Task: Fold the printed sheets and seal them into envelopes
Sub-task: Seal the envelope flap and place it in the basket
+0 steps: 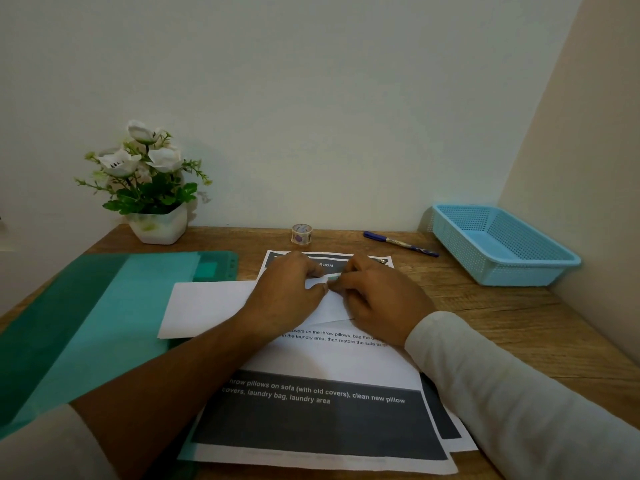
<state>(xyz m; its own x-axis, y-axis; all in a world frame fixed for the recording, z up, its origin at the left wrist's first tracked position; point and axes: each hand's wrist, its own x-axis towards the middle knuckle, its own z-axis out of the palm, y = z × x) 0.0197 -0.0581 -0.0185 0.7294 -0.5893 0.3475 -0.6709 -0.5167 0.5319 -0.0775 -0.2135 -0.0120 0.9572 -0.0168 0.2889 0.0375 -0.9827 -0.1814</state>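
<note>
A white envelope (207,306) lies across the middle of the wooden desk, on top of a stack of printed sheets (325,368) with dark bands and white text. My left hand (287,292) presses on the envelope's right part, fingers curled at its upper edge. Touching it fingertip to fingertip, my right hand (377,299) pinches at the envelope's flap, where a small greenish strip shows between the fingers. Most of the flap is hidden under both hands.
A roll of patterned tape (301,233) stands at the back, a blue pen (398,242) lies to its right, and a blue plastic basket (502,244) sits in the right corner. Green folders (97,317) cover the left side; a potted flower (152,188) stands back left.
</note>
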